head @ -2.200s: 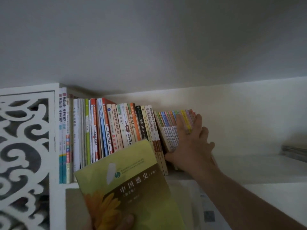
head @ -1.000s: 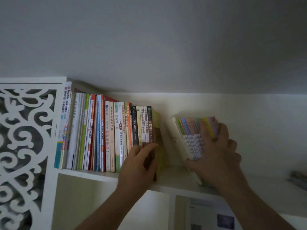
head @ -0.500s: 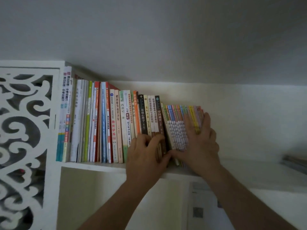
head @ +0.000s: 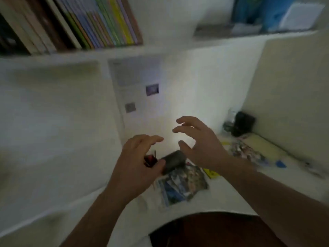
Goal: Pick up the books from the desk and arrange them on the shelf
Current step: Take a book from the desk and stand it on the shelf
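Blurred desk; left hand hides part of, perhaps, dark cylinder.

Shelf & worktop white. Book spines: brown, cream, green, blue, yellow, purple stripes. Worktop book: blue/green/white printed cover. Cylinder dark grey. Yellow scrap; blue items top right.

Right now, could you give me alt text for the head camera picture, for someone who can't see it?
Two bare hands, left hand and right hand, hover open and empty above a white desk, over a colourful book and a dark cylinder. Above, a row of books stands on a white shelf. The picture is blurred.
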A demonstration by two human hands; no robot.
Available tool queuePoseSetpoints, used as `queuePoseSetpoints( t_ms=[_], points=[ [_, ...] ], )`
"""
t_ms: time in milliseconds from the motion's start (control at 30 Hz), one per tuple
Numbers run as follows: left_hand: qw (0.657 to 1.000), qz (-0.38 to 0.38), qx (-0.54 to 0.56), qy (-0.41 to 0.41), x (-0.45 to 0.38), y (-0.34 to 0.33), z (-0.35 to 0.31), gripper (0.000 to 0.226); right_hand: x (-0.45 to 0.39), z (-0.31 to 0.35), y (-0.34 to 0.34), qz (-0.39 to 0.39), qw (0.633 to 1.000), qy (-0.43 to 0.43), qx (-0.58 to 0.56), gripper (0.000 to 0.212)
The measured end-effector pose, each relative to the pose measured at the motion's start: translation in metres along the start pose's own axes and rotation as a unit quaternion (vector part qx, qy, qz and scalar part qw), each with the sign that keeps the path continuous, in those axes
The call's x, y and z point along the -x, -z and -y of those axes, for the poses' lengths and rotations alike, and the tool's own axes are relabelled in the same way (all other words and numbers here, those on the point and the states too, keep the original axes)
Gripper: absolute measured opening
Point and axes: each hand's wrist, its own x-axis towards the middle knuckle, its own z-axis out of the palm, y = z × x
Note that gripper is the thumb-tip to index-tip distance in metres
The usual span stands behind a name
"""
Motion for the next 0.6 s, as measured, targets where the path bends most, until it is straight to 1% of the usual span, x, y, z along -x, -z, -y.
queuePoseSetpoints(
  t_ms=[67, 133, 200, 267, 333, 433, 533, 600],
  points=[
    [0.995, 0.081, 0.027, 0.044, 0.022, -0.067, 0.016, 0.05, 0.059, -0.053, -0.009, 0.064, 0.989, -0.134, 0.019, 0.035],
    [0.982, 0.16, 0.062, 0.077, 0.043, -0.125, 0.025, 0.046, 0.112, -0.107, -0.009, 0.111, 0.963, -0.242, 0.043, 0.035],
    [0.966, 0.224, 0.079, 0.1, 0.057, -0.175, 0.031, 0.042, 0.155, -0.156, -0.002, 0.142, 0.931, -0.329, 0.066, 0.037],
    [0.947, 0.283, 0.076, 0.13, 0.061, -0.217, 0.036, 0.04, 0.185, -0.201, 0.003, 0.165, 0.899, -0.397, 0.08, 0.04],
    [0.928, 0.332, 0.067, 0.156, 0.055, -0.256, 0.038, 0.043, 0.206, -0.244, 0.006, 0.176, 0.872, -0.449, 0.08, 0.041],
    [0.912, 0.369, 0.056, 0.173, 0.031, -0.316, 0.033, 0.042, 0.222, -0.313, 0.007, 0.197, 0.841, -0.5, 0.064, 0.044],
    [0.893, 0.412, 0.041, 0.174, -0.015, -0.38, 0.015, 0.038, 0.225, -0.383, 0.014, 0.183, 0.823, -0.537, 0.029, 0.051],
    [0.882, 0.44, 0.029, 0.166, -0.048, -0.42, -0.002, 0.039, 0.225, -0.425, 0.028, 0.169, 0.811, -0.56, 0.025, 0.052]
  ],
)
